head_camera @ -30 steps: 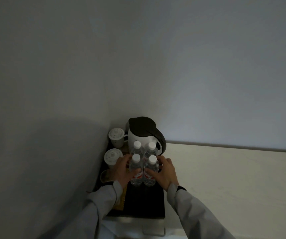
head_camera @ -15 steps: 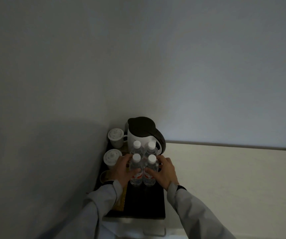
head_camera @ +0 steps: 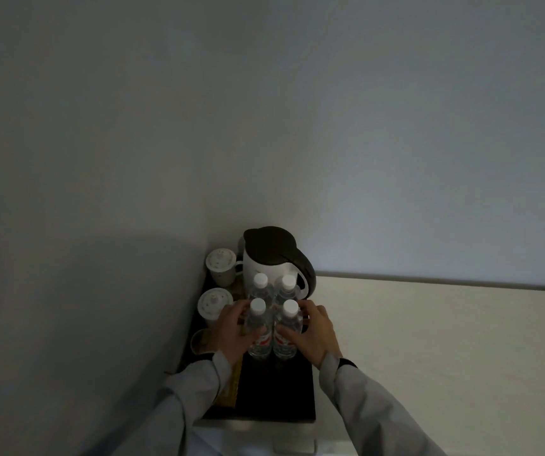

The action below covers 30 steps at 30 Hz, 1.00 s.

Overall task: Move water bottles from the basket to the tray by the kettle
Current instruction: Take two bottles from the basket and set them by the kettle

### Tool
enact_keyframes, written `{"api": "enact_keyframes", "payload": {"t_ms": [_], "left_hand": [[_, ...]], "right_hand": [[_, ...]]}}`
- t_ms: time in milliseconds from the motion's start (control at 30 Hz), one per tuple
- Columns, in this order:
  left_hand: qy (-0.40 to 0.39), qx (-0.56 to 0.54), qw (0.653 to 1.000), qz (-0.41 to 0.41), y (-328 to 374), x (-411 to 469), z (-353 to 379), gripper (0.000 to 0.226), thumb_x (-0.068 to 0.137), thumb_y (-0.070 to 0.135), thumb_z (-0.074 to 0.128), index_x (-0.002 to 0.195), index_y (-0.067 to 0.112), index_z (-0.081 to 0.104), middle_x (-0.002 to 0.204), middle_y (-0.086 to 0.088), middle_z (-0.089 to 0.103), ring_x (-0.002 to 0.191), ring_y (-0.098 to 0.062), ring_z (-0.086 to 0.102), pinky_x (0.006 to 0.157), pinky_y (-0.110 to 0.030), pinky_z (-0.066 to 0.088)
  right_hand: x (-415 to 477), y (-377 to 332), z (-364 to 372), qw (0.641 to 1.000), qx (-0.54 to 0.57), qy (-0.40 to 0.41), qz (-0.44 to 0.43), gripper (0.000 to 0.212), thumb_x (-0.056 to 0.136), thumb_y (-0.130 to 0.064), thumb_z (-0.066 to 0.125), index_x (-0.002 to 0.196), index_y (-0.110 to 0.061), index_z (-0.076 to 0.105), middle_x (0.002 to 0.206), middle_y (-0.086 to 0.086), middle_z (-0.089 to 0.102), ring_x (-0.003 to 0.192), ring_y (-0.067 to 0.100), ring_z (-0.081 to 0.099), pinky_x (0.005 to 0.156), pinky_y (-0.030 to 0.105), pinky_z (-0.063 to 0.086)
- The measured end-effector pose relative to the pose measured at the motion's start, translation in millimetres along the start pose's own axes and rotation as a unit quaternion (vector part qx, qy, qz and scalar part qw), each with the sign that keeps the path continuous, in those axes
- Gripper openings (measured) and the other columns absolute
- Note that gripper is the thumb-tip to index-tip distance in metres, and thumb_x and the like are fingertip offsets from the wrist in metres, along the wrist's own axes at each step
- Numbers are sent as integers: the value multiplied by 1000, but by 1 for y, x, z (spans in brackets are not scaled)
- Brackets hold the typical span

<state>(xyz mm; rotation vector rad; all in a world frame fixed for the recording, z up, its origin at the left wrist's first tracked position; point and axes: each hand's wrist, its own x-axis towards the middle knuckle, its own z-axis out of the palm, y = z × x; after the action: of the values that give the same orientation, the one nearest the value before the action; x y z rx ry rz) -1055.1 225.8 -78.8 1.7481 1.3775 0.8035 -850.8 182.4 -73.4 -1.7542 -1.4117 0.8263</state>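
Note:
Several clear water bottles with white caps stand upright in a tight square on the black tray (head_camera: 284, 393), just in front of the white kettle (head_camera: 266, 268) with its dark lid. My left hand (head_camera: 233, 334) wraps the near left bottle (head_camera: 258, 327). My right hand (head_camera: 312, 332) wraps the near right bottle (head_camera: 286, 329). Behind them stand the far left bottle (head_camera: 260, 284) and the far right bottle (head_camera: 286, 286), touching the kettle side. No basket is in view.
Two lidded white cups (head_camera: 221, 263) (head_camera: 214, 304) stand left of the bottles against the wall corner. A small round dish (head_camera: 200, 340) lies left of my left wrist. A pale counter (head_camera: 445, 340) stretches to the right. The scene is dim.
Almost nothing differs; both hands stay around the two near bottles, with only a slight shift of the fingers.

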Motion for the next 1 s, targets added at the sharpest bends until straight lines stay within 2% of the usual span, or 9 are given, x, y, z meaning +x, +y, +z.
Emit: {"api": "enact_keyframes", "payload": {"t_ms": [167,267,433,533,633,667,767,1000], "left_hand": [[-3,-6,1000,-1,0,0,0,53,76,31,83,119,33,51,117,-4,55,101,-15,58,83,-23,44],[1,-1,1000,1,-2,1,1,54,76,31,82,120,34,51,116,-3,54,101,-15,56,81,-18,41],[-4,9,1000,-5,-5,2,2,58,76,32,82,126,24,54,119,-6,55,104,-19,58,87,-29,45],[-3,8,1000,-2,-4,2,2,54,76,33,82,121,32,52,117,-4,56,104,-20,59,87,-29,47],[2,9,1000,4,-3,2,1,53,76,33,81,118,39,50,114,-1,56,103,-18,60,83,-22,46],[-2,9,1000,1,-3,2,1,53,76,33,81,118,39,50,115,-1,56,104,-19,60,84,-24,48],[-7,17,1000,-6,-2,2,1,55,76,34,81,124,31,53,117,-4,56,105,-20,59,89,-37,50],[-9,31,999,-13,4,0,1,54,77,29,80,124,23,55,114,-3,53,106,-22,56,88,-32,44]], "right_hand": [[0,-2,1,1000,-4,-1,-2,52,66,-52,82,107,-39,53,104,-2,51,95,21,62,90,40,55],[1,-3,0,1000,-8,-4,-10,52,67,-50,83,110,-35,57,103,0,52,95,22,62,90,41,54],[0,-3,0,1000,3,3,-6,50,67,-50,83,108,-37,56,103,-2,52,95,21,63,90,41,55],[0,-2,1,1000,7,7,-7,49,67,-52,82,107,-39,57,102,-4,53,93,19,63,89,41,56],[0,-2,2,1000,9,12,-6,49,65,-55,82,105,-39,58,100,-4,54,91,18,64,87,41,56],[0,-2,2,1000,10,13,-6,49,65,-56,81,105,-39,58,100,-4,54,91,18,64,86,41,56],[-1,-1,1,1000,10,12,-7,50,65,-55,81,106,-38,58,101,-4,54,92,17,64,86,40,57],[0,-4,-3,1000,-3,-3,3,55,67,-52,82,111,-32,57,106,0,53,97,21,64,89,43,55]]}}
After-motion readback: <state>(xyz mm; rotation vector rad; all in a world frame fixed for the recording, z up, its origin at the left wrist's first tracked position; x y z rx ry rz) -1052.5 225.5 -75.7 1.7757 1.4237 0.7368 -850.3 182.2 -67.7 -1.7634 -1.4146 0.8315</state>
